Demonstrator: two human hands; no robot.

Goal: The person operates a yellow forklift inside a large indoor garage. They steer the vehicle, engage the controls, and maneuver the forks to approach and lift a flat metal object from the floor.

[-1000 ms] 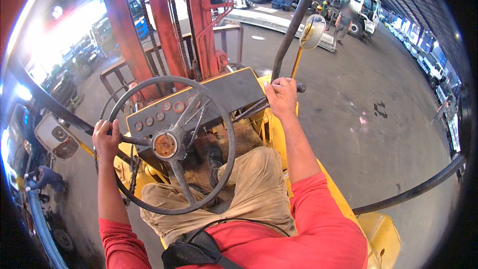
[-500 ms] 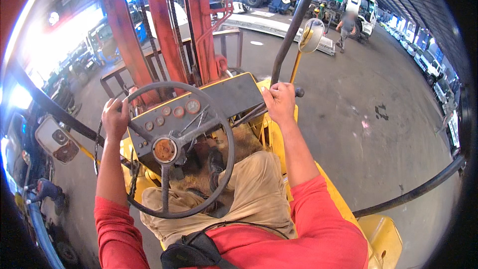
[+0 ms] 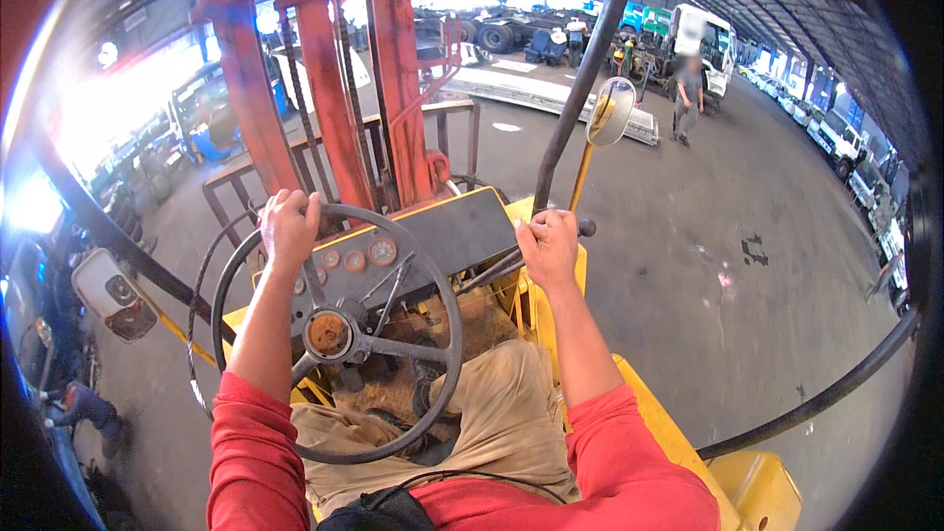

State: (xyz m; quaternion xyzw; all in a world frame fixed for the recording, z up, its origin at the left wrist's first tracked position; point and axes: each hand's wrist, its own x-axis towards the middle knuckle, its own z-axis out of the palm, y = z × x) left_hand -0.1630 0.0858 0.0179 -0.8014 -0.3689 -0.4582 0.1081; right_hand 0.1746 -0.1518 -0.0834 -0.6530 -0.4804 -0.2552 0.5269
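I sit on a yellow forklift. My left hand (image 3: 288,228) grips the top of the black steering wheel (image 3: 433,403), just left of the twelve o'clock spot. My right hand (image 3: 549,248) is closed around black control levers (image 3: 588,227) at the right side of the dashboard (image 3: 462,231), which carries several round gauges (image 3: 382,253). The wheel's rusty hub (image 3: 327,333) lies below my left forearm. My knees in tan trousers show under the wheel.
The red mast (image 3: 383,69) rises straight ahead. A side mirror (image 3: 610,113) on a yellow stalk stands front right, another mirror (image 3: 116,293) at left. A person (image 3: 688,93) walks on the concrete floor far ahead. Trucks (image 3: 703,39) line the hall; a crouching person (image 3: 84,408) is at lower left.
My left hand has travelled clockwise along the wheel rim, from its left side up to the top. The right hand has stayed on the levers. The distant person has walked on.
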